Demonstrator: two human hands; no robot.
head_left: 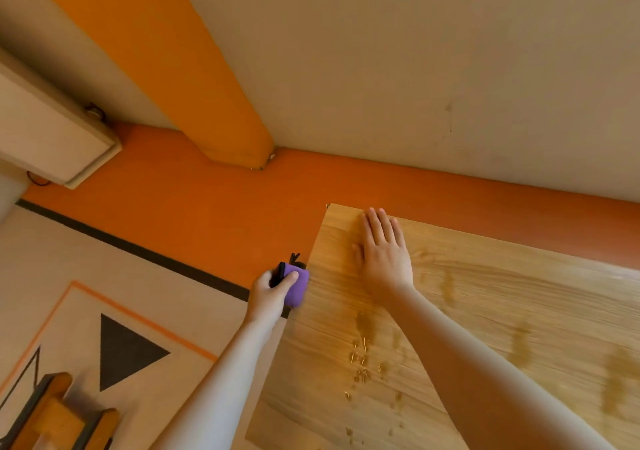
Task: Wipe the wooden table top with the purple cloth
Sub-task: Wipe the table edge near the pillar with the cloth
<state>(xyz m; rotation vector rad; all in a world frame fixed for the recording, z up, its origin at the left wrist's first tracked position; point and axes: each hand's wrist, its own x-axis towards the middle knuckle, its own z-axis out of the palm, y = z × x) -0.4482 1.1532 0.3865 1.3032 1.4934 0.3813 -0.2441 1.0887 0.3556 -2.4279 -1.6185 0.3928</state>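
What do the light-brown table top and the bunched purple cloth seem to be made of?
The light-brown table top: wood or wood-look laminate, smooth, slightly glossy; straight grain lines and soft sheen, thin sharp edge hints at laminate. The purple cloth: soft matte fabric, possibly microfibre; it bunches into a rounded wad in the left hand.

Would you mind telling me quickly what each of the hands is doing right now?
Left hand: closed, gripping the purple cloth at the table's edge.
Right hand: open, lying flat on the wooden table top.
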